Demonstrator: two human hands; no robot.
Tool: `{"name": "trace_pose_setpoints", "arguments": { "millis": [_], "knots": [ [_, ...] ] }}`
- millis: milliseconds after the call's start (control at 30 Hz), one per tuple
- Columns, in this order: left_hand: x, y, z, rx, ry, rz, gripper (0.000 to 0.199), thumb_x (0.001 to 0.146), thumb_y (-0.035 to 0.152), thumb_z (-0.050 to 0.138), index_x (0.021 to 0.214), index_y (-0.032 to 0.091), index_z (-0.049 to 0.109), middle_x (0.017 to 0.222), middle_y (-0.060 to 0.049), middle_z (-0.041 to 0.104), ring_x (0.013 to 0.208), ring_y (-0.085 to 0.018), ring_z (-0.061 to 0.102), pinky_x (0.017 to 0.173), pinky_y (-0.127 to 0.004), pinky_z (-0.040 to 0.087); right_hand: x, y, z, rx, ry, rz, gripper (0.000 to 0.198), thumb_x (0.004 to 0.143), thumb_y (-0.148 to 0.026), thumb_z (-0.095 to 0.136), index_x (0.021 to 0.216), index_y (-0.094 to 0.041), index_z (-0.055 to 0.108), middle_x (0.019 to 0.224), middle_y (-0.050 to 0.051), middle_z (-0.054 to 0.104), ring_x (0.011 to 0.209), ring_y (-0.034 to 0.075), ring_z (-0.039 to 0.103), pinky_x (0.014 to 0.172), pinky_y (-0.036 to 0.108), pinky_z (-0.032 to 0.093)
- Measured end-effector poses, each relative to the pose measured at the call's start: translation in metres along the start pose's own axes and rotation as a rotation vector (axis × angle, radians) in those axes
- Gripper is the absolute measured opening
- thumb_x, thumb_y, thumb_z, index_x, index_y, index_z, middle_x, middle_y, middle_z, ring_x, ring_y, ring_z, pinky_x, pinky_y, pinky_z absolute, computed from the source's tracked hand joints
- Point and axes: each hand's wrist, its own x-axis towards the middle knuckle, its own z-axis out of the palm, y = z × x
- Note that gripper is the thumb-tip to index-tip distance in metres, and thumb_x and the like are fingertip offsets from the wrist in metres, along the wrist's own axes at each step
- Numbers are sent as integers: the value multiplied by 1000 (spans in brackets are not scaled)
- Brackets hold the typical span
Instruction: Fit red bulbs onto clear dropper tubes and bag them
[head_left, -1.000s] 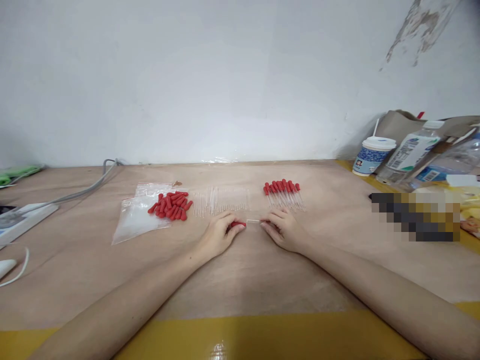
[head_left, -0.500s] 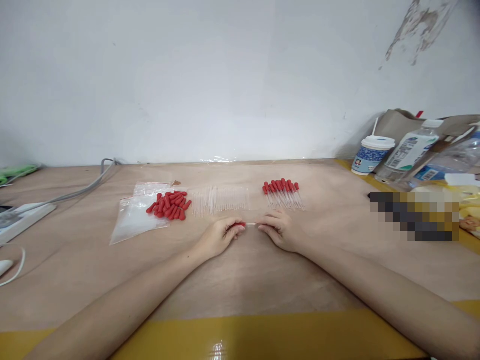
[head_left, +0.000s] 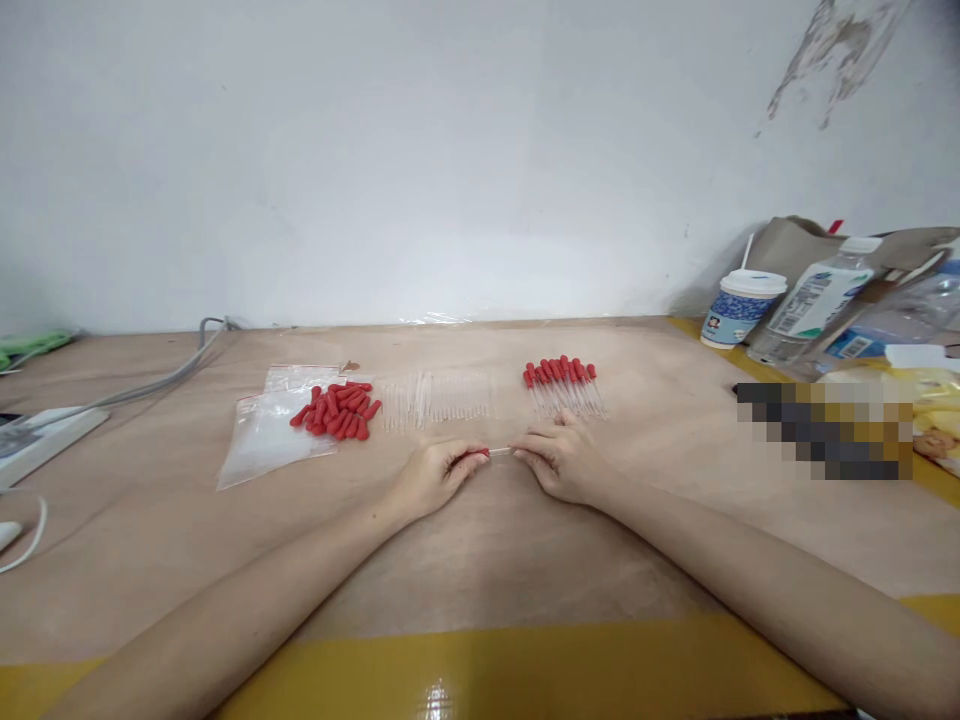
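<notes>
My left hand [head_left: 442, 472] is closed in a pinch on a red rubber dropper bulb [head_left: 485, 453], which mostly hides behind the fingers. From the bulb a thin glass tube [head_left: 500, 452] runs across to my right hand [head_left: 561, 462], closed around the tube's other end. Behind my left hand lies a pile of loose red bulbs [head_left: 337, 411], partly on clear plastic bags [head_left: 259, 440]. A row of bare glass tubes [head_left: 439, 398] is spread out to the right of the pile. Beyond my right hand, droppers with red bulbs [head_left: 562, 375] lie side by side.
At the right stand a paper cup with a straw [head_left: 739, 312], a plastic bottle [head_left: 817, 300] and a yellow package [head_left: 937, 410]. A power strip [head_left: 64, 435] with grey cables [head_left: 169, 382] lies at the left. A white wall [head_left: 450, 160] rises behind the table.
Both hands stay almost in place, holding the bulb and tube. Less of the red bulb shows past my left fingers. The whole view has shifted slightly.
</notes>
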Motion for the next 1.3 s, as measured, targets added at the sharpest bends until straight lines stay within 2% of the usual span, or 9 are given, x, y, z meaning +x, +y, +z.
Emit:
{"name": "trace_pose_setpoints", "arguments": {
  "millis": [133,367,500,600,700,800,900,1067,1300],
  "knots": [
    [0,0,0,7,43,19,20,84,28,51,90,17,67,69,-2,67,64,-13,61,60,-23,48,1,-4,-2,68,-29,45,22,87,-23,43,87,-21,64,73,1,65,60,12,50,66,31,25],
    [-1,4,-2,-19,80,25,20,83,29,52,88,16,67,64,-2,66,52,-11,58,52,-22,47,6,-6,-6,295,-214,214,31,90,-28,37,70,-19,59,60,-3,61,55,10,48,75,32,29],
    [-1,5,-3,-42,78,11,20,83,28,52,88,15,67,63,-2,65,50,-11,57,50,-21,46,7,-5,-5,362,-233,235,30,89,-29,38,72,-19,60,64,-3,62,57,10,50,78,33,30],
    [-2,4,-2,-26,84,32,19,83,27,53,87,16,67,62,-1,65,51,-10,58,51,-21,46,7,-5,-3,485,-270,275,34,88,-34,38,71,-18,61,54,-3,54,51,9,45,65,28,35],
    [-1,3,-1,-27,107,37,18,82,27,54,86,17,68,66,-2,67,54,-11,60,53,-21,48,8,-4,-3,645,-322,324,40,88,-41,36,68,-16,60,50,-4,46,48,9,38,52,23,32],
    [1,1,0,-140,127,-27,20,83,28,52,89,16,66,69,-3,68,54,-11,61,52,-21,50,8,-4,-3,654,-273,326,42,89,-42,33,71,-16,60,56,-3,49,51,9,41,55,24,34],
    [2,-1,1,-218,134,-93,22,83,30,51,93,15,64,68,-3,67,56,-12,62,55,-22,51,7,-6,-3,484,-166,298,35,90,-37,34,77,-18,60,61,-2,56,56,10,47,71,30,34],
    [3,-1,-1,-156,159,-56,22,83,32,53,93,16,64,88,-6,69,78,-17,63,70,-28,51,3,-7,-1,251,57,236,23,89,-32,40,87,-20,60,67,-1,63,58,11,51,74,31,29],
    [4,0,-2,-95,154,-23,21,84,31,52,92,17,65,86,-4,69,79,-16,63,73,-28,49,2,-10,-1,186,90,139,20,87,-30,43,86,-20,61,65,-2,63,52,9,49,73,31,27]
  ]
}}
